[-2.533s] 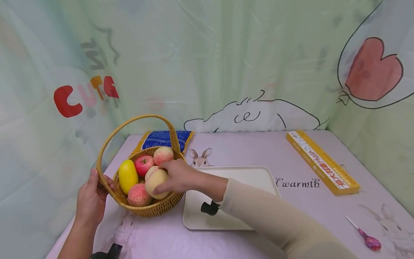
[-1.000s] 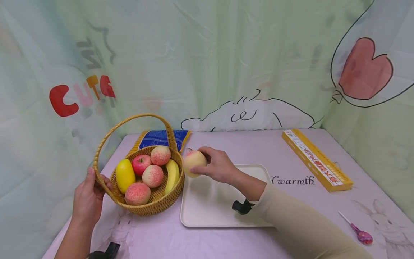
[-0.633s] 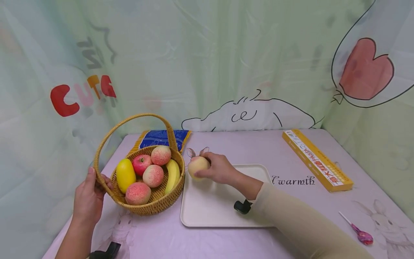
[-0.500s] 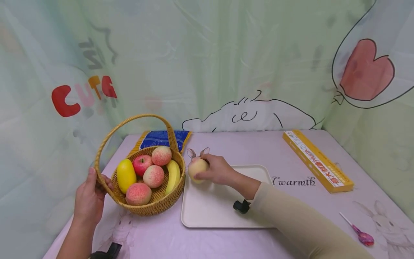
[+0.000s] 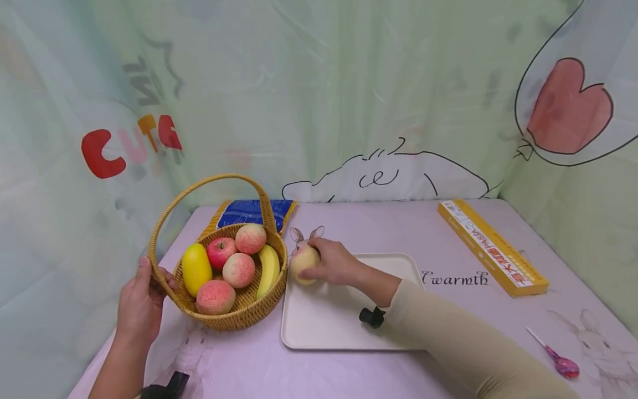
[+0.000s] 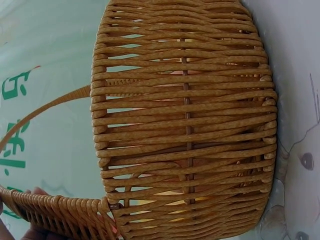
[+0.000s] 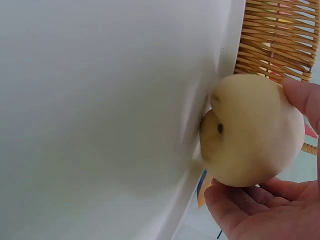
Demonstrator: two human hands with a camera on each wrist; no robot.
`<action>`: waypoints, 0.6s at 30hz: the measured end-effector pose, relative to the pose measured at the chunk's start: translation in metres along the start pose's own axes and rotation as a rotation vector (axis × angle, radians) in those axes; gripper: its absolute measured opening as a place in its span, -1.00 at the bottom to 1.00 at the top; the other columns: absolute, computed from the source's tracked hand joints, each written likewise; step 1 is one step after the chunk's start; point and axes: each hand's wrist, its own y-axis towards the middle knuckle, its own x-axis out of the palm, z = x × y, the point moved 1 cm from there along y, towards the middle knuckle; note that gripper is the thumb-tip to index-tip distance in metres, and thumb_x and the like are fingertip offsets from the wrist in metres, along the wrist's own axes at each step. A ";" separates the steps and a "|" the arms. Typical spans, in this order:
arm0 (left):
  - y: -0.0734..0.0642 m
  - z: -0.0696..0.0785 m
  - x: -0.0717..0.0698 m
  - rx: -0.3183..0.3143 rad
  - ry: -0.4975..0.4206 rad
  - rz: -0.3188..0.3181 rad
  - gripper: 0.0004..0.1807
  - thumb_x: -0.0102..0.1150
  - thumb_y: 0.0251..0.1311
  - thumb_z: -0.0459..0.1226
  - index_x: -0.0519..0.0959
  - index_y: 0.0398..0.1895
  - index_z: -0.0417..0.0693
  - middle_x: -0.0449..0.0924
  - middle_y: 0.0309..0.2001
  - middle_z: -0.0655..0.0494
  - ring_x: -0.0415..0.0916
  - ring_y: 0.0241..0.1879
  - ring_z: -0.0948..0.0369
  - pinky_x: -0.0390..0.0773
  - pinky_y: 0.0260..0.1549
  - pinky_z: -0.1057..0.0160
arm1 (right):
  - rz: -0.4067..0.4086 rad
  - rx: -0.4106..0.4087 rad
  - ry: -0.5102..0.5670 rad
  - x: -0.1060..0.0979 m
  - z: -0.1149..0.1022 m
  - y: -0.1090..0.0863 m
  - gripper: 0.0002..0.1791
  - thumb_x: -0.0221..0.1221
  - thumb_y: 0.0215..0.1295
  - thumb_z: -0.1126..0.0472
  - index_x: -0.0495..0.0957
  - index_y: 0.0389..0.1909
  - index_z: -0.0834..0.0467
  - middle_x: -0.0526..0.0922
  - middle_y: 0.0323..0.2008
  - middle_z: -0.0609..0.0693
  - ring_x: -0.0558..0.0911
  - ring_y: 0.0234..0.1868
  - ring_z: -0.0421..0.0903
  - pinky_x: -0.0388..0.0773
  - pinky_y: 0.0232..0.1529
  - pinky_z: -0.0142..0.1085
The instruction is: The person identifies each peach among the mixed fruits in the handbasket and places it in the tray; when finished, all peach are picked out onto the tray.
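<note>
A wicker basket (image 5: 244, 320) stands on the left, its tall handle (image 5: 158, 233) arching up. My left hand (image 5: 139, 305) grips the handle near its base at the left rim; in the left wrist view the woven side (image 6: 185, 130) fills most of the picture. Within the basket lie a yellow mango-like fruit (image 5: 196, 270), a red apple (image 5: 221, 253), a banana (image 5: 268, 271) and several pink-speckled peaches (image 5: 238, 270). My right hand (image 5: 336, 263) holds a pale yellow peach (image 7: 255, 132) between thumb and fingers, at the back left corner of the white tray (image 5: 344, 332).
Behind the basket lies a blue and yellow packet (image 5: 254, 214). A long yellow pasta box (image 5: 493, 249) lies at the right, with a lollipop (image 5: 565, 366) nearer the front. Printed curtains (image 5: 319, 100) hang around the table (image 5: 249, 366).
My right hand has carried the pale peach out of the basket, rightward, then down to the tray's back left corner. The banana has come into view. My left hand keeps its grip on the handle.
</note>
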 end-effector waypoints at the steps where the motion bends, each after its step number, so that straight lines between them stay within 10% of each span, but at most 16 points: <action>1: 0.000 0.000 0.000 -0.003 0.002 0.002 -0.49 -0.21 0.60 0.12 0.53 -0.26 -0.06 0.53 -0.39 0.20 0.48 -0.33 0.26 0.55 -0.10 0.48 | -0.006 0.000 -0.003 -0.001 -0.001 0.000 -0.13 0.54 0.09 -0.03 0.45 0.37 0.25 0.70 0.07 0.09 0.65 -0.02 -0.04 0.61 0.02 -0.18; 18: -0.001 0.000 0.000 0.013 -0.012 -0.010 -0.49 -0.21 0.61 0.12 0.52 -0.25 -0.08 0.53 -0.38 0.20 0.48 -0.32 0.27 0.56 -0.09 0.50 | -0.017 -0.059 0.011 -0.015 -0.012 -0.004 0.05 0.48 0.16 -0.17 0.28 0.48 0.34 0.51 0.35 0.31 0.56 0.33 0.23 0.49 0.35 0.05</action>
